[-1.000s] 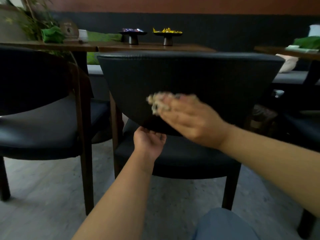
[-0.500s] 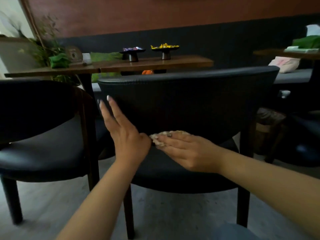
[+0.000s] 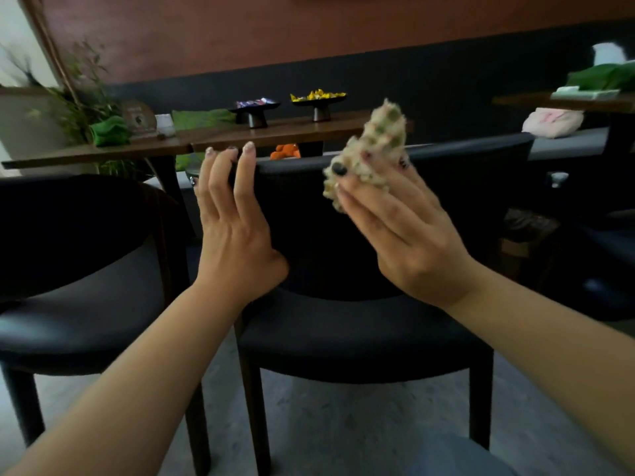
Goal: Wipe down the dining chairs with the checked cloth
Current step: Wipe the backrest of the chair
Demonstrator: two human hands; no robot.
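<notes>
While I've got the checked cloth [image 3: 372, 146] bunched up in my right hand [image 3: 405, 231], fingers curled round it in a firm grip, it's sitting just off the chair's backrest [image 3: 474, 187], up near the top edge, so I reckon this is the moment between strokes on the back panel. My left hand [image 3: 233, 231] is flat against the backrest with straight fingers reaching over the rim, not gripping anything, just bracing. To do this bit well I'd flatten the cloth out more before it goes back on, since a wad like that only cleans a narrow strip, then run along the top rim and down in overlapping passes, with the left hand steady so the chair doesn't scoot on the floor. Seat [image 3: 343, 334] looks like it's next, though I can't say what's already been wiped. Second dark chair [image 3: 79, 255] sits just to the left. Behind them is a long wooden surface [image 3: 220, 139] with two little pedestal dishes [image 3: 256, 113] of wrapped sweets, some green cloths and a plant [image 3: 79, 97] at the left end, against a dark-and-rust wall.
</notes>
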